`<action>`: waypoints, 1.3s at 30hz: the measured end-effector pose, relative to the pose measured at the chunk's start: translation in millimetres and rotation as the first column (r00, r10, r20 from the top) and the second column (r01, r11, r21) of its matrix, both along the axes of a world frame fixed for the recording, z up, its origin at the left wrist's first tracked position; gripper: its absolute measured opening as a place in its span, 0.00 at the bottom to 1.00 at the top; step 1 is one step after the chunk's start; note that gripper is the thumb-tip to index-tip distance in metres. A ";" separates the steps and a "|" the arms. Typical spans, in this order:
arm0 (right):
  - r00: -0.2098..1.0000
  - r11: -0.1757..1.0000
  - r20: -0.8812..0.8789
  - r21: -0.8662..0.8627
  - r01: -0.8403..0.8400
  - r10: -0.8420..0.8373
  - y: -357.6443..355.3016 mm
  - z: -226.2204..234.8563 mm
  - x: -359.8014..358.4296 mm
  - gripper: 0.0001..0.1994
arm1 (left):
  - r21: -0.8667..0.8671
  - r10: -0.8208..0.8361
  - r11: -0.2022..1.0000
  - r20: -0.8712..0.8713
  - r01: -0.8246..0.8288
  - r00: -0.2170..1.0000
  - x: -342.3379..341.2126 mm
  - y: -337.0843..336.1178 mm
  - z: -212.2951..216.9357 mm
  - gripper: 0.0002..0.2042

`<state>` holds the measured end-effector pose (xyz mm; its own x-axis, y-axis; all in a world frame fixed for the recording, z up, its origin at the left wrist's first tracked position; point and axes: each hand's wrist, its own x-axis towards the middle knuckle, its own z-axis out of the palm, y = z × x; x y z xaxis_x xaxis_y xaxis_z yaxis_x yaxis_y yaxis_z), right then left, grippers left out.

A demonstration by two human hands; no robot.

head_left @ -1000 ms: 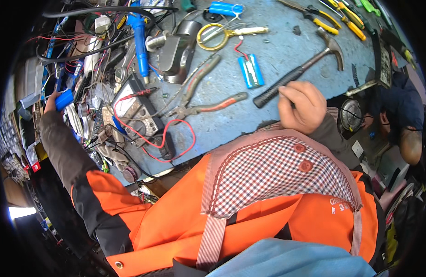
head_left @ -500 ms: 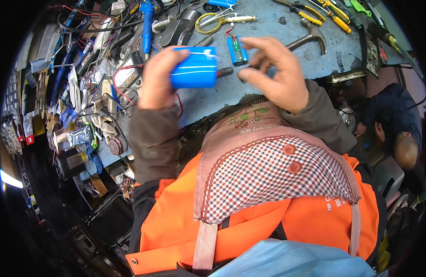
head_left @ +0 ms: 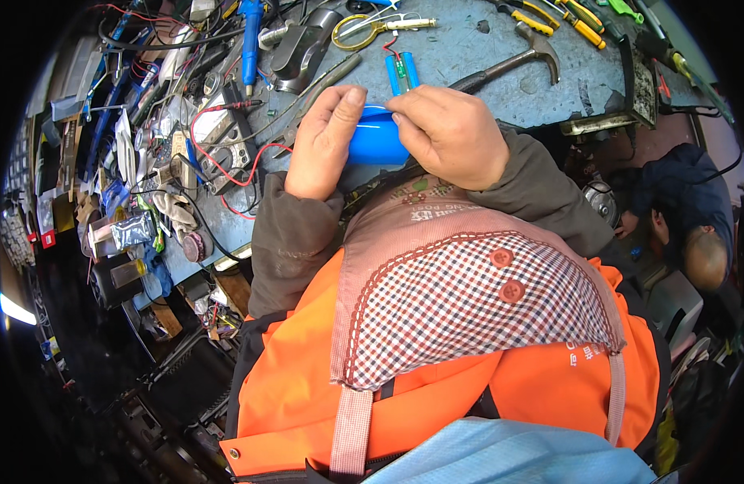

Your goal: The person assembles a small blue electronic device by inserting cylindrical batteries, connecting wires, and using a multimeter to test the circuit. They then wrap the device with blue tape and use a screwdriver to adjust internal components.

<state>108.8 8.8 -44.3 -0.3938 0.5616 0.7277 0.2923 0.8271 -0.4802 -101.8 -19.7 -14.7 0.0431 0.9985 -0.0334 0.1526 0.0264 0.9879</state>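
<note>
In front of my body I hold a shiny blue plastic sleeve [head_left: 376,143], which looks like heat-shrink film, between both hands. My left hand [head_left: 327,137] is closed on its left side, thumb on top. Fingertips of my right hand [head_left: 451,133] pinch its upper right edge, and the fingers hide that corner. Just beyond my right hand lies a small battery pack [head_left: 402,73] with blue cells, a green circuit board and red wire. A claw hammer [head_left: 509,68] rests on the bench to the right of it.
The blue-grey bench [head_left: 460,40] carries a magnifying glass [head_left: 357,31], a blue-handled tool [head_left: 250,48], yellow-handled pliers [head_left: 533,20] and a multimeter [head_left: 227,145] with red leads. Tools and parts are heaped at the left. A person in dark clothes [head_left: 690,194] is low at the right.
My left hand has brought the blue sleeve lower and to the right. My right hand, apart from it before with fingers spread, has moved left and now grips its edge.
</note>
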 end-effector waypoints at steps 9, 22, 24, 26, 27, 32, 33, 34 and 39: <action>0.994 0.996 0.075 0.041 0.083 -0.086 3.0 13.1 -7.0 0.05 | 0.182 0.000 0.982 -0.251 0.047 0.968 -11.4 -19.5 -10.7 0.21; 0.987 0.980 -0.139 -0.170 -0.105 0.082 6.1 26.2 -5.8 0.05 | 0.202 -0.264 0.927 -0.251 0.317 0.931 -27.5 -15.1 10.9 0.13; 0.973 0.941 -0.199 -0.292 -0.171 0.114 5.5 23.0 -4.2 0.06 | 0.173 -0.249 0.943 -0.197 0.284 0.948 -26.5 -12.3 12.0 0.13; 0.973 0.907 -0.176 -0.368 -0.204 0.147 7.2 29.4 -2.5 0.06 | 0.087 -0.203 0.974 -0.059 0.207 0.977 -26.2 -10.9 15.1 0.13; 0.972 0.885 -0.167 -0.410 -0.222 0.167 8.9 35.4 -1.7 0.06 | 0.010 -0.153 0.988 0.050 0.153 0.987 -25.4 -11.0 17.1 0.13; 0.927 0.934 0.262 -0.304 -0.186 0.269 64.7 65.1 25.7 0.22 | -0.243 0.034 0.969 0.332 0.050 0.943 -34.9 1.0 15.9 0.13; 0.892 0.981 0.409 -0.080 -0.174 0.192 79.4 59.4 29.4 0.27 | -0.256 0.029 0.964 0.347 0.065 0.938 -35.7 3.7 12.8 0.13; 0.841 0.971 0.486 -0.119 -0.205 0.237 88.6 49.8 32.5 0.32 | -0.260 0.048 0.965 0.343 0.045 0.938 -33.0 4.9 10.9 0.12; 0.703 0.967 0.690 0.016 -0.253 0.173 105.6 39.8 15.3 0.26 | -0.219 0.113 0.975 0.302 -0.046 0.946 -27.8 10.6 15.3 0.13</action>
<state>124.0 114.4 -4.5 -0.9027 0.3398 0.2640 0.3150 0.9398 -0.1328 -129.7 -9.1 0.6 0.0055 0.9716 -0.2367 -0.1724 0.2340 0.9568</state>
